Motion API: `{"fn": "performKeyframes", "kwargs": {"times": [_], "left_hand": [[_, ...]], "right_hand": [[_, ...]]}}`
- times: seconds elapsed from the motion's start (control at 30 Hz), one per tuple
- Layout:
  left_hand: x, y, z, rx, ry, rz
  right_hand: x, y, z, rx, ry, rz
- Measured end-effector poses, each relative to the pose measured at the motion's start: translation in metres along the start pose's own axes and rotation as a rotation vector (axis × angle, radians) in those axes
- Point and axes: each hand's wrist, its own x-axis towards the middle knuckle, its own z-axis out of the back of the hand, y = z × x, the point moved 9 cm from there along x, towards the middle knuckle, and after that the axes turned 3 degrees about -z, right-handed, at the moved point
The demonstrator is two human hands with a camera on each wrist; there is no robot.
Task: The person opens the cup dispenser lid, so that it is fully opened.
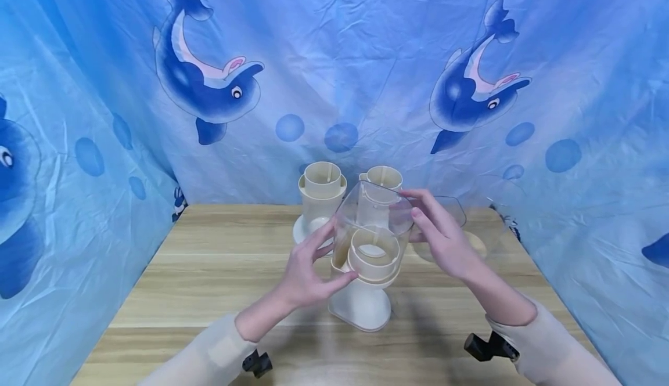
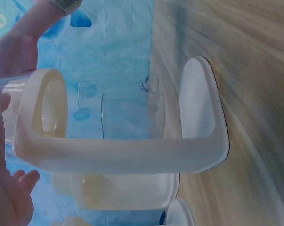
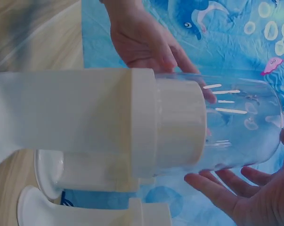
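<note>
A clear plastic container (image 3: 247, 120) sits over the round cream collar (image 1: 373, 256) at the top of a white dispenser stand (image 1: 363, 307). The left hand (image 1: 308, 273) holds the container's lower left side, thumb near the collar and fingers along the wall. Higher up, the right hand (image 1: 444, 238) grips the container's right side near its upper rim. In the right wrist view, the right hand's fingers (image 3: 231, 193) curve under the clear wall. The stand is upright on the table, its open C-shaped side showing in the left wrist view.
Behind stand two similar cream stands, one at left (image 1: 321, 203) and one at right (image 1: 371, 212), partly hidden by the container. Another clear container (image 2: 125, 115) stands on the wooden table (image 1: 209, 293) at the right. Blue dolphin-print curtains (image 1: 334, 55) enclose the table.
</note>
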Motion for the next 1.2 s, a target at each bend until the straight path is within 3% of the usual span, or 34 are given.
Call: {"fn": "performKeyframes", "kwargs": {"times": [0.13,0.3,0.5,0.67,0.83,1.03,1.2], "left_hand": [[-0.002,-0.001,-0.002,0.032,-0.021,0.029],[-0.007,-0.002,0.001,0.086,-0.071,0.035],[-0.013,-0.001,0.004,0.074,-0.080,0.020],[-0.017,-0.003,-0.003,0.080,-0.086,0.039],[-0.015,-0.006,-0.003,0.078,-0.121,0.006],[-0.010,-0.004,-0.006,0.009,-0.108,-0.005],[-0.008,-0.010,-0.010,0.049,-0.153,-0.033]], "right_hand": [[0.002,-0.002,-0.006,0.033,0.025,-0.014],[0.005,-0.007,-0.010,0.085,0.000,-0.023],[-0.003,-0.007,-0.008,0.023,-0.060,0.021],[-0.007,-0.007,-0.011,-0.009,-0.045,0.027],[-0.004,-0.009,-0.010,-0.016,-0.047,0.050],[-0.006,-0.009,-0.009,-0.006,-0.041,0.074],[0.000,-0.008,-0.012,-0.016,-0.018,0.064]]}}
